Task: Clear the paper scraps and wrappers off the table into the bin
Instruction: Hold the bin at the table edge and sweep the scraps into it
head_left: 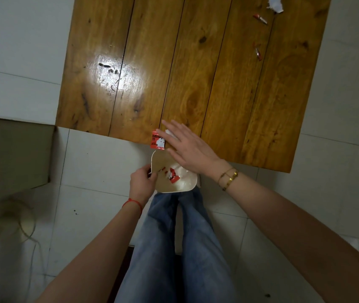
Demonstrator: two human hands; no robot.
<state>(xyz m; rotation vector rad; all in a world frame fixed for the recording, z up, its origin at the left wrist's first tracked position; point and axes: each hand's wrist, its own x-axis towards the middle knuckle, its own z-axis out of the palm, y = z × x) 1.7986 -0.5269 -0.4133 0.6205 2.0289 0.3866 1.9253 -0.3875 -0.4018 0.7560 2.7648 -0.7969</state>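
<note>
Jeans-clad legs stood nearest, on pale floor tiles. Above them the left hand pinched the near-left rim of the bin, a small white container held just below the worktop edge; a red wrapper and white scraps already lay inside. The right hand, fingers spread flat, lay over the worktop's near edge, touching a red packet that overhung the edge directly above the bin, with a white scrap under the fingers. Most of the planks were bare. Well apart, by the far right corner, lay a torn paper and two small red bits. A cardboard box sat on the floor at left.
</note>
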